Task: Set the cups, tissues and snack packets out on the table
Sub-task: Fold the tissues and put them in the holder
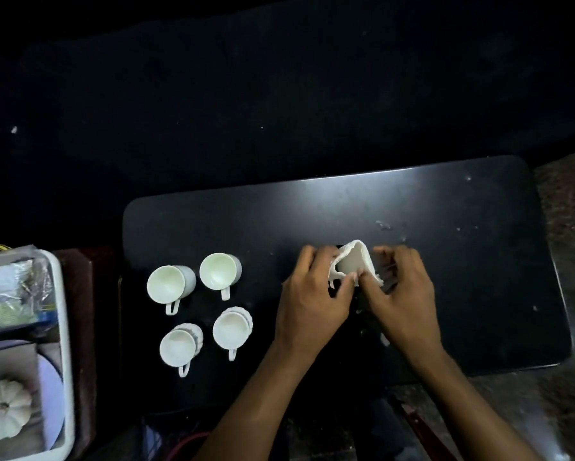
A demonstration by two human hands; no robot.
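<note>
At the centre of the frame, we see both hands working a white folded tissue (352,266) over the black rectangular table (462,261). The left hand (312,294) has its fingers curled, thumb and fingertips pinching the tissue's left edge. The right hand (402,291) is likewise curled, pinching the lower right edge, so the tissue stands up between them as a small open cone, just above the tabletop. Left of the hands, four white ceramic cups (199,307) sit upright in a two-by-two cluster, handles toward the bottom of the frame. At the far left, a white plastic tray (67,361) holds clear-wrapped snack packets (13,291) and a white pumpkin-shaped object (4,409).
</note>
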